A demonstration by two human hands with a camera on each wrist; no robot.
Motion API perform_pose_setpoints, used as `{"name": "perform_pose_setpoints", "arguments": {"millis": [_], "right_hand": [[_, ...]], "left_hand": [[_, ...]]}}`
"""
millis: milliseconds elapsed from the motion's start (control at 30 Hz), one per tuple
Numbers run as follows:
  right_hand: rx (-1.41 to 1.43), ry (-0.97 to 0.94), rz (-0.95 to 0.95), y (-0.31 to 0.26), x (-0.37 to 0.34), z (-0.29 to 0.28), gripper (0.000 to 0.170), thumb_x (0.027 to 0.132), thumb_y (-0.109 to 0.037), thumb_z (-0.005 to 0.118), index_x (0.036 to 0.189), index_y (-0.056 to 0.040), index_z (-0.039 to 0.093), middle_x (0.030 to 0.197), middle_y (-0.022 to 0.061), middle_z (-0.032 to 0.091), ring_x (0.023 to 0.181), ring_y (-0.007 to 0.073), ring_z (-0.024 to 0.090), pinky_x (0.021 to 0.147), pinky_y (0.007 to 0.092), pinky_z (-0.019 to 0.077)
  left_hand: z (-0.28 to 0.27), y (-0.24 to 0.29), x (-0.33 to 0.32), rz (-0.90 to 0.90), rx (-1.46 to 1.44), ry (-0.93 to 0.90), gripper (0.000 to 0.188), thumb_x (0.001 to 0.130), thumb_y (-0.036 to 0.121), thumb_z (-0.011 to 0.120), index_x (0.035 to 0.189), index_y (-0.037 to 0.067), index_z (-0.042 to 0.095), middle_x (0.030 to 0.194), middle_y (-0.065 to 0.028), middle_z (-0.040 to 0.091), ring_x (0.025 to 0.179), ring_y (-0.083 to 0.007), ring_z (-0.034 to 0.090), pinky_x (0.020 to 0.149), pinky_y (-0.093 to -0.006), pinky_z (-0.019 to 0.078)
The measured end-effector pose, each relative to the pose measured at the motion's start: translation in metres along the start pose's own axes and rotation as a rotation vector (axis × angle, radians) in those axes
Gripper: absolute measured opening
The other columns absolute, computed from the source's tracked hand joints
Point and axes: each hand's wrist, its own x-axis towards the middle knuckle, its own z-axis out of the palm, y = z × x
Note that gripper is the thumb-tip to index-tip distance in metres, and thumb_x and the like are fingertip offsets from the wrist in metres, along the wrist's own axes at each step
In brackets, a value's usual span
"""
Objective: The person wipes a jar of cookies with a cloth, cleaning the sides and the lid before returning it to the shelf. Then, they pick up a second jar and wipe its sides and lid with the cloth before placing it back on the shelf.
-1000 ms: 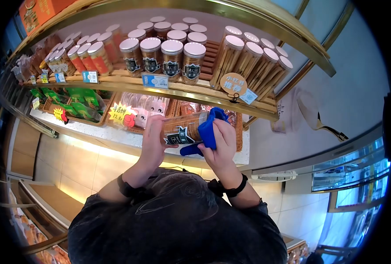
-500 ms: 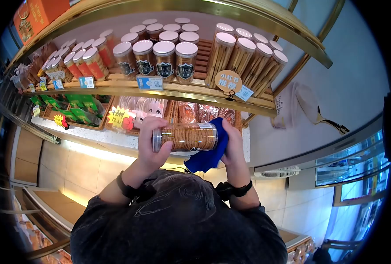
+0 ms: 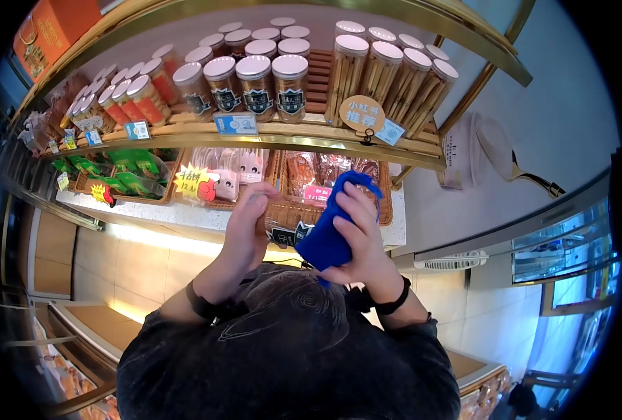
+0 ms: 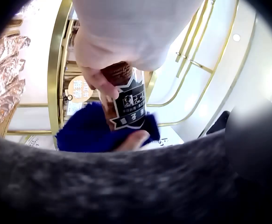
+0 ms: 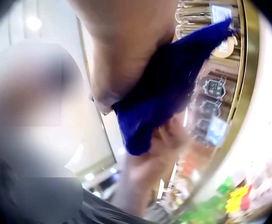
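A clear jar of round brown biscuits (image 3: 277, 212), with a black label (image 4: 130, 103), lies sideways between the two hands in front of the shelf. My left hand (image 3: 245, 225) grips its left end, the thumb hidden in the head view. A blue cloth (image 3: 327, 236) is wrapped over the right part of the jar and hides that end. Around the cloth curl the fingers of my right hand (image 3: 361, 239), holding it against the jar. In the right wrist view the cloth (image 5: 166, 88) hangs from this hand and largely screens the jar.
Rows of similar lidded jars (image 3: 257, 84) and taller jars of sticks (image 3: 349, 77) stand on the wooden shelf (image 3: 311, 140) ahead. Below are baskets of packaged sweets (image 3: 300, 171) and green packets (image 3: 136, 164) on a white counter. Price cards (image 3: 235, 124) line the shelf edge.
The jar has turned about its length: its label faced up, then rolled out of sight, and shows again now. The cloth has moved from the right end to farther over the jar.
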Motion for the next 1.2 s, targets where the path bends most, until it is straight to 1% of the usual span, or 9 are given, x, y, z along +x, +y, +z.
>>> {"name": "perform_pose_setpoints", "arguments": {"millis": [100,233,333,500,633,733,867,1000,1200], "right_hand": [[0.103,0.110,-0.091,0.026,-0.010,0.010,0.052,0.071,-0.037,0.074,0.108,-0.0077,0.052,0.119,0.0182,0.051,0.110,0.0392,0.051,0.091,0.0490,0.0420],[0.127,0.310,-0.005,0.020,-0.010,0.025,0.046,0.077,-0.029,0.073,0.103,-0.0119,0.040,0.109,0.0162,0.048,0.094,0.0313,0.056,0.082,0.0414,0.0489],[0.396,0.477,0.236,0.006,-0.009,0.035,0.050,0.088,-0.049,0.052,0.112,-0.0071,0.038,0.111,0.0177,0.047,0.100,0.0270,0.052,0.088,0.0384,0.0442],[0.695,0.539,0.579,-0.007,-0.005,0.029,0.044,0.091,-0.036,0.046,0.116,0.0003,0.041,0.117,0.0184,0.046,0.106,0.0257,0.050,0.094,0.0395,0.0393],[0.576,0.568,0.467,0.000,-0.004,0.027,0.052,0.089,-0.045,0.053,0.115,-0.0012,0.041,0.114,0.0191,0.048,0.103,0.0268,0.053,0.093,0.0402,0.0415],[0.365,0.507,0.271,0.011,-0.008,0.019,0.057,0.086,-0.051,0.056,0.114,-0.0028,0.043,0.111,0.0205,0.049,0.100,0.0291,0.054,0.090,0.0410,0.0440],[0.599,0.668,0.541,0.036,-0.028,0.023,0.053,0.088,-0.048,0.052,0.115,-0.0037,0.044,0.113,0.0182,0.051,0.102,0.0290,0.054,0.091,0.0424,0.0434],[1.027,0.964,0.953,0.051,-0.059,0.022,0.053,0.092,-0.045,0.045,0.125,-0.0046,0.041,0.120,0.0120,0.052,0.114,0.0269,0.050,0.100,0.0421,0.0376],[1.136,1.056,1.089,0.049,-0.053,0.011,0.052,0.094,-0.047,0.039,0.124,-0.0044,0.045,0.119,0.0129,0.054,0.111,0.0298,0.053,0.098,0.0442,0.0406]], "left_hand": [[0.002,0.000,-0.001,-0.085,0.080,-0.062,0.025,0.092,0.018,0.046,0.114,0.007,0.043,0.104,-0.0085,0.051,0.085,-0.0174,0.058,0.049,-0.0348,0.0520],[0.004,0.002,-0.006,0.401,0.620,-0.041,0.033,0.085,0.018,0.054,0.112,-0.001,0.048,0.102,-0.0126,0.052,0.097,-0.0221,0.050,0.090,-0.0343,0.0377],[0.006,0.011,0.001,0.803,0.873,-0.184,0.041,0.081,0.024,0.060,0.111,-0.001,0.047,0.102,-0.0154,0.052,0.096,-0.0253,0.051,0.087,-0.0350,0.0404],[-0.006,0.014,0.013,1.128,0.967,-0.414,0.053,0.077,0.032,0.067,0.114,-0.001,0.047,0.109,-0.0211,0.052,0.099,-0.0294,0.052,0.087,-0.0375,0.0416],[-0.007,0.013,0.016,0.914,0.957,-0.377,0.061,0.082,0.038,0.061,0.125,0.001,0.037,0.114,-0.0202,0.048,0.100,-0.0275,0.053,0.086,-0.0398,0.0457],[-0.002,0.012,0.019,0.329,0.499,-0.270,0.058,0.085,0.037,0.058,0.126,-0.001,0.038,0.116,-0.0169,0.048,0.108,-0.0275,0.051,0.097,-0.0388,0.0390],[-0.001,0.041,0.008,0.745,0.573,-0.273,0.053,0.086,0.030,0.056,0.125,-0.002,0.039,0.118,-0.0160,0.045,0.111,-0.0267,0.045,0.099,-0.0385,0.0356],[0.062,0.100,-0.035,0.345,-0.563,-0.657,0.021,0.091,0.027,0.055,0.095,0.010,0.045,0.098,-0.0092,0.041,0.088,-0.0246,0.046,0.070,-0.0354,0.0448],[0.108,0.112,-0.046,0.495,-0.817,-0.956,0.018,0.091,0.025,0.054,0.090,0.009,0.046,0.088,-0.0077,0.041,0.078,-0.0203,0.046,0.058,-0.0275,0.0431]]}}
